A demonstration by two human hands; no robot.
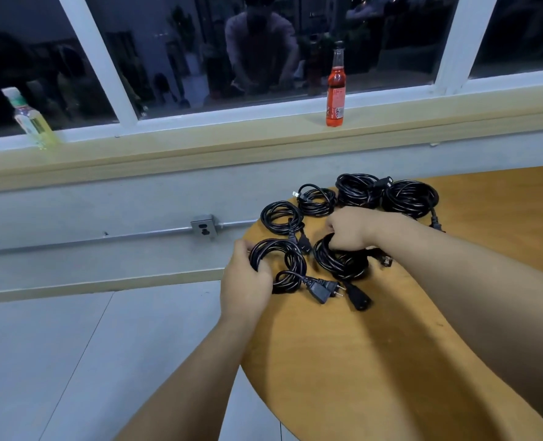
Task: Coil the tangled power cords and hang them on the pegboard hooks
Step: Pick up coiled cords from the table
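Several coiled black power cords lie on a round wooden table [343, 361]. My left hand [246, 281] grips the near-left coil [284, 262] at its left side; that coil's plug [322, 289] points right. My right hand [348, 229] grips the top of the middle coil [340, 262], whose connector [357, 299] lies toward me. Other coils rest behind: one at the left [279, 218], a small one [316, 200], one at the back [357, 189] and one at the far right [410, 198]. No pegboard is in view.
A window sill runs along the wall, with a red bottle [335, 90] and a pale yellow bottle [31, 119] standing on it. A wall socket [204, 226] sits on a conduit left of the table. Grey floor lies to the left.
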